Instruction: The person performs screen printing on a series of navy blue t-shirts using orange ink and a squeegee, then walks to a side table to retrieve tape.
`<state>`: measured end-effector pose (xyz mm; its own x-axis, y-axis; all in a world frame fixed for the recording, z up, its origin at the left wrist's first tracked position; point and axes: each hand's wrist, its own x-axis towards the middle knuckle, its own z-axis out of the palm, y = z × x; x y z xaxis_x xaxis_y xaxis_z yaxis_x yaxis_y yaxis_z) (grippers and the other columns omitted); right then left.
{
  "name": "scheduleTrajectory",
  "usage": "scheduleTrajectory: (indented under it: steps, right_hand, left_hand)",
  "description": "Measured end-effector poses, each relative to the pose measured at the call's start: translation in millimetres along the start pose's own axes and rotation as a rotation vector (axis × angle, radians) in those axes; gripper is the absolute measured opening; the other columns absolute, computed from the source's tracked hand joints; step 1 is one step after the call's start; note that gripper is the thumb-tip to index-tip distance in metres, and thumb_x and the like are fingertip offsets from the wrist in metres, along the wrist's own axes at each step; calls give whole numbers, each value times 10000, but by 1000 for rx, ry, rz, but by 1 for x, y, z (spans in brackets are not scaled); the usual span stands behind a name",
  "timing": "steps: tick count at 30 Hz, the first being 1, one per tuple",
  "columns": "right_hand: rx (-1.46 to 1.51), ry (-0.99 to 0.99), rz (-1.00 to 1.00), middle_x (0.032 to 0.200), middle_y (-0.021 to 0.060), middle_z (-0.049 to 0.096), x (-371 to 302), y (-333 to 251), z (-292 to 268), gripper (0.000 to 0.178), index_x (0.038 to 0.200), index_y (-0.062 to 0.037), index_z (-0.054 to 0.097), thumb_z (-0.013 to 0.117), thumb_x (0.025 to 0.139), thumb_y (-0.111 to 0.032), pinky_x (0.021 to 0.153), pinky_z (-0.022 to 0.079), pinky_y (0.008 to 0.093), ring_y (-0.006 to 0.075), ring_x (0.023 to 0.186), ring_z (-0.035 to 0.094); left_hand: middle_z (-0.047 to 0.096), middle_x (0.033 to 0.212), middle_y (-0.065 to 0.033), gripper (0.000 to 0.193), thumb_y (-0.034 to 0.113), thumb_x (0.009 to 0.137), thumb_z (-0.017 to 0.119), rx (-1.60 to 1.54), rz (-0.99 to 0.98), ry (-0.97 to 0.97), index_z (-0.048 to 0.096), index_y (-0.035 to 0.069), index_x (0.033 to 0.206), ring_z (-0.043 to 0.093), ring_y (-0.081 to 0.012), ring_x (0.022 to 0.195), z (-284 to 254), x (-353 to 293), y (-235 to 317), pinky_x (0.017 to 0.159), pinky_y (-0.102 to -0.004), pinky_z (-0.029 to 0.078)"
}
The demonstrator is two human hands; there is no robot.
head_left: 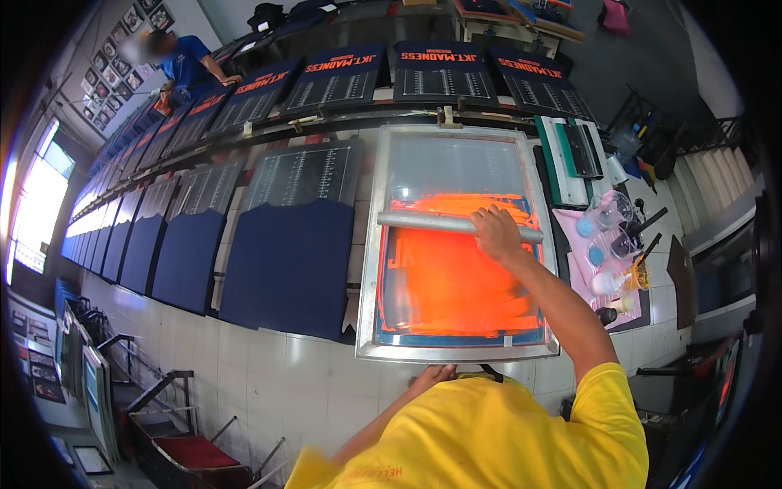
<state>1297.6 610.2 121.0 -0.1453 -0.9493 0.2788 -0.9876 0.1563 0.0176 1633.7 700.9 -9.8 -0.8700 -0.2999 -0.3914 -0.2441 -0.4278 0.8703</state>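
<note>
While the right hand (495, 234) grasps the squeegee (432, 222) over orange ink (456, 285), I cannot tell what the left hand (436, 373) grips by the screen (456, 354)'s near edge.

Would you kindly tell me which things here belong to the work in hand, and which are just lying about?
In use:
silver bar, in the right hand
framed screen
orange ink

Apparently just lying about:
red-seated chair
pink item, top right
upright panels, lower left

The head camera (fisheye) looks down on the nearby screen frame (369, 269).
</note>
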Motion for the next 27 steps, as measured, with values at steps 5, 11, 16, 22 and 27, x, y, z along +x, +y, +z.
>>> scheduleTrajectory:
  steps: [5,11,16,22,27]
  right_hand:
    - [-43,28,-77,867,71,592,-60,-30,-38,120,873,-77,593,621,756,-73,718,446,407,266,874,574]
    - [93,20,-42,838,65,566,-153,-85,-64,119,847,-82,576,600,734,-110,692,431,398,251,832,551]
    - [62,-7,-19,850,49,551,-192,-108,-56,122,842,-86,568,605,732,-122,665,411,367,231,837,534]
    - [10,-35,-2,995,66,549,-221,-127,-37,390,1018,-43,593,709,678,-193,693,403,370,228,867,521]
    - [34,-81,3,1127,94,544,-236,-131,-35,607,1157,-31,581,767,678,-354,722,422,369,232,930,525]
  left_hand:
    - [469,711,28,489,469,1051,445,64,-30,-42,524,69,782,408,-103,680,-8,-1,3,643,-283,383]
    - [486,716,25,455,459,1037,493,104,-98,-121,572,59,834,426,-98,685,-15,6,7,651,-274,385]
    - [371,665,64,395,403,1046,495,-132,-111,-191,491,100,793,319,-70,614,2,-3,37,568,-246,282]
    - [416,665,71,267,329,1014,584,-172,-162,-208,578,84,909,338,-58,568,-9,1,16,520,-246,269]
    - [369,646,64,255,306,1016,580,13,-122,-190,557,74,911,306,-67,551,-12,3,11,512,-258,252]
